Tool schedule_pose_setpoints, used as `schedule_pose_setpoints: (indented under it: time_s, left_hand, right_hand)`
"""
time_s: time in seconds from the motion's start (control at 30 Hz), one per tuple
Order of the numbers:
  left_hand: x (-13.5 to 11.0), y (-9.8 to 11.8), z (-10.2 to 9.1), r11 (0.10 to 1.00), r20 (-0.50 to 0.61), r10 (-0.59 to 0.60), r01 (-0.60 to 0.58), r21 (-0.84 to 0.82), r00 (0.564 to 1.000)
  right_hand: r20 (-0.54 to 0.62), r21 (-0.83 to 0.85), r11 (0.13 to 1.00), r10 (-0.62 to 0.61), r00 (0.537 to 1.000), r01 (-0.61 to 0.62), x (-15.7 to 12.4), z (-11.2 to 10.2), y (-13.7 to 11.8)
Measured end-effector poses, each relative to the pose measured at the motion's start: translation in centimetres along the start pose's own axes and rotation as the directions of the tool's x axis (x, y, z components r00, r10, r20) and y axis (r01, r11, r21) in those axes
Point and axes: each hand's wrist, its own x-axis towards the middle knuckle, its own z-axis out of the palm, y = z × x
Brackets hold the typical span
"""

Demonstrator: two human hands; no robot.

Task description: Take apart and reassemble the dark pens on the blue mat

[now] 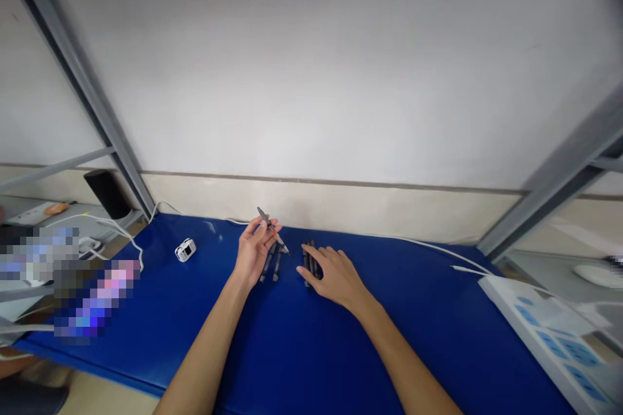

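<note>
My left hand (254,249) is closed round a slim pen (264,215), its dark end up and to the left and its thin pointed end down to the right. Below that hand, dark pens (276,267) lie side by side on the blue tabletop (292,350). To their right is a second group of dark pens (307,272), partly covered by my right hand (331,270). That hand has its thumb and fingers apart over this group. Whether its fingertips touch them I cannot tell.
A small white device (185,249) sits at the left. A white cable (428,245) runs along the wall side to a white box with blue markings (549,337) at the right. A black cylinder (106,193) stands beyond the left metal post (129,175). A pixelated object lies at the left edge.
</note>
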Motion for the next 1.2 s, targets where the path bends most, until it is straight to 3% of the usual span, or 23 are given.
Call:
schedule_pose_setpoints:
  time_s: [0.3,0.47,0.63,0.87,1.1,1.2]
  left_hand:
    - [-0.2,-1.1,0.6,0.985,-0.02,-0.092,0.088,-0.148,0.996]
    - [-0.9,-2.3,1.5,0.992,0.037,-0.111,0.113,-0.061,0.993]
    - [-1.8,-3.3,2.6,0.993,0.118,-0.116,0.111,0.049,0.986]
    - [-1.7,-4.2,2.2,0.963,-0.018,-0.021,0.025,0.269,1.0]
    - [-1.7,-2.9,2.9,0.995,0.119,-0.058,0.047,0.093,0.991]
    - [-1.8,-2.8,2.6,0.976,0.028,-0.02,0.014,0.216,0.999]
  right_hand:
    - [0.03,0.033,0.999,-0.004,1.0,0.003,-0.2,-0.4,-0.3]
    - [-0.08,0.251,0.968,-0.006,0.997,0.026,0.1,-1.3,-0.9]
    - [-0.078,0.361,0.928,-0.07,0.995,0.093,0.2,-0.6,-1.4]
    - [-0.083,0.374,0.921,-0.085,0.993,0.11,0.2,0.2,-1.2]
    - [-0.128,0.366,0.926,-0.042,0.991,0.087,0.1,-0.6,-1.0]
    - [-0.125,0.366,0.926,-0.047,0.991,0.09,0.1,-0.7,-1.2]
